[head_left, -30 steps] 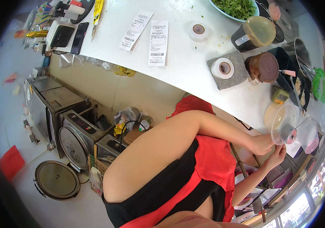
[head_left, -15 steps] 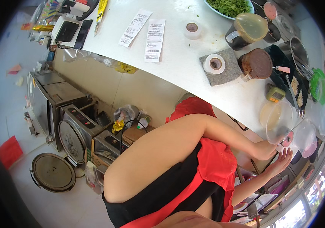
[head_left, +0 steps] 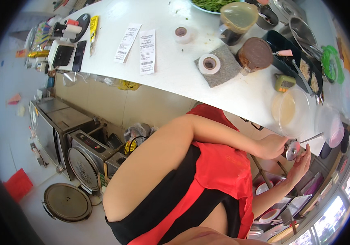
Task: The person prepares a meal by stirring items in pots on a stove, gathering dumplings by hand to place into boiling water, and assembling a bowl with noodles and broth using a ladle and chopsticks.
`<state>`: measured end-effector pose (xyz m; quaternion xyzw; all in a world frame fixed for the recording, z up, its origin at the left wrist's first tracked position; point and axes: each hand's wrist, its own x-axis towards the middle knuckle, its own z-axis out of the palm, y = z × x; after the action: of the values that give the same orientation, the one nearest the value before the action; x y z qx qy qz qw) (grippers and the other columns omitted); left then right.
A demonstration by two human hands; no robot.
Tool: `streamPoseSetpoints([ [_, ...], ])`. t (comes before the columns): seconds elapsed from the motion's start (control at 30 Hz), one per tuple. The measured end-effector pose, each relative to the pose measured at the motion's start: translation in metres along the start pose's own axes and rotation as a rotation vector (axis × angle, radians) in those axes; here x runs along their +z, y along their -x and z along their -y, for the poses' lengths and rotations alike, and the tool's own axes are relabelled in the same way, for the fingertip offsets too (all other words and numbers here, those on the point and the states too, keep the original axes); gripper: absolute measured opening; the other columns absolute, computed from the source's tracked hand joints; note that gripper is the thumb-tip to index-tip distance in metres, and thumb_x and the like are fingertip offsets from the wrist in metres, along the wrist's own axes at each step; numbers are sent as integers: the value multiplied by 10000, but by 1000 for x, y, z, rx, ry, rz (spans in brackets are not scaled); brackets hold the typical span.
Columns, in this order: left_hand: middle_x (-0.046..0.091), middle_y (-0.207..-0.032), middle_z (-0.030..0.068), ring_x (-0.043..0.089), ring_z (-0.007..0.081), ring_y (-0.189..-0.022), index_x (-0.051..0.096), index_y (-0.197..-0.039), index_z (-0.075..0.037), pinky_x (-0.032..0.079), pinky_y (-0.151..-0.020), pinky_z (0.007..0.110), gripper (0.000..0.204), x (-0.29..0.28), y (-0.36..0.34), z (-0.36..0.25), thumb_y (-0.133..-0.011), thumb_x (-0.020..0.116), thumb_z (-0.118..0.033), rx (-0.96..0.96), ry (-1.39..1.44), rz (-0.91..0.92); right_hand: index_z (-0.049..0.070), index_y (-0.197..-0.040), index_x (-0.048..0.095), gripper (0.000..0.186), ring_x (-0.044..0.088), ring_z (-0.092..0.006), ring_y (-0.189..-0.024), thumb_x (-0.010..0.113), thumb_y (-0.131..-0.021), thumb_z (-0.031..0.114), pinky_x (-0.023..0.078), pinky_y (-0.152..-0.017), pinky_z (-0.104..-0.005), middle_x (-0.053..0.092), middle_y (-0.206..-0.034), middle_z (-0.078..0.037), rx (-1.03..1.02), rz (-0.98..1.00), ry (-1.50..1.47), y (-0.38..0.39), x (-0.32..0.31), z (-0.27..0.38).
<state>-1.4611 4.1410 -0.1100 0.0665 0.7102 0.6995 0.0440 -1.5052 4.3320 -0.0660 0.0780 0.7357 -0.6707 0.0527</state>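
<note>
My left hand point(head_left: 272, 146) is closed at the table's right corner, around a small round silvery object point(head_left: 293, 150) with a disc face. A thin rod point(head_left: 312, 137) sticks out beside it toward the upper right; I cannot make out its exact kind. Just right of the disc is my right hand point(head_left: 299, 167), fingers stretched up along its edge and touching or nearly touching it. Above both hands stands a clear round plastic tub point(head_left: 291, 112) with pale contents. Another clear tub point(head_left: 328, 122) with a pinkish bottom is to its right.
On the white table point(head_left: 175, 61) lie paper slips point(head_left: 147, 53), tape rolls point(head_left: 209, 63), a grey cloth point(head_left: 228, 73), a brown-lidded jug point(head_left: 256, 53), a yellow-green timer point(head_left: 284, 83) and a dark divided tray point(head_left: 279, 41). Greens point(head_left: 211, 5) fill a bowl behind. Metal cooking appliances point(head_left: 87, 143) stand lower left.
The view has shifted, so table things appear farther left. The silvery disc and rod now show between my hands, where a pink round thing showed before. My left hand has moved down from the tub.
</note>
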Motion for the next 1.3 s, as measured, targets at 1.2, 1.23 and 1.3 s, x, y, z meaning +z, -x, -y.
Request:
streamPoseSetpoints([
  [1.2, 608, -1151, 47, 503, 52, -716, 580, -1159, -13, 445, -641, 197, 402, -123, 93, -24, -794, 457, 102, -45, 215, -120, -3, -905, 546, 150, 540, -166, -535, 524, -934, 143, 448, -505, -281, 617, -714, -118, -881, 65, 193, 124, 84, 49],
  [1.23, 605, -1163, 50, 503, 52, -717, 581, -1152, -11, 444, -639, 198, 395, -124, 93, -22, -795, 455, 103, -52, 214, -116, -1, -922, 532, 218, 513, -136, -519, 491, -972, 208, 430, -498, -269, 613, -718, -122, -884, 62, 222, 124, 83, 50],
  [1.3, 602, -1176, 53, 500, 52, -719, 582, -1141, -8, 442, -635, 199, 383, -125, 93, -21, -796, 455, 103, -39, 238, -122, 1, -924, 530, 239, 516, -142, -513, 481, -977, 229, 431, -499, -280, 610, -725, -132, -920, 38, 219, 125, 82, 49],
])
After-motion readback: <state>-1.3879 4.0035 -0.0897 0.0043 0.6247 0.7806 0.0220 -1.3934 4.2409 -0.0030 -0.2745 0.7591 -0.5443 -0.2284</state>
